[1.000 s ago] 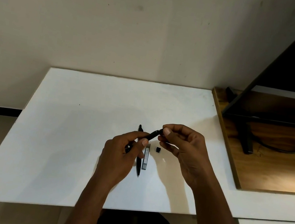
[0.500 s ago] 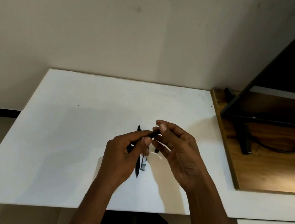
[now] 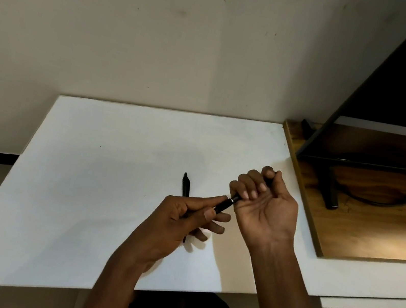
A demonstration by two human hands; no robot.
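1. Pen (image 3: 225, 205), black with silver ring: held above white table (image 3: 103, 164), slanting between both hands.
2. Left hand (image 3: 177, 219): pinching lower barrel with thumb and forefinger.
3. Right hand (image 3: 265, 207): palm up, fingers curled round upper end.
4. Second black pen (image 3: 186, 184): flat on table, just behind left hand.

Above flat white tabletop (image 3: 101, 177), left hand (image 3: 175, 219) pinching slim black pen with a silver ring (image 3: 224, 205), right hand (image 3: 265, 207) palm up, fingers curled round its other end, second black pen (image 3: 186, 184) lying just behind, brown wooden board (image 3: 371, 230) at right.
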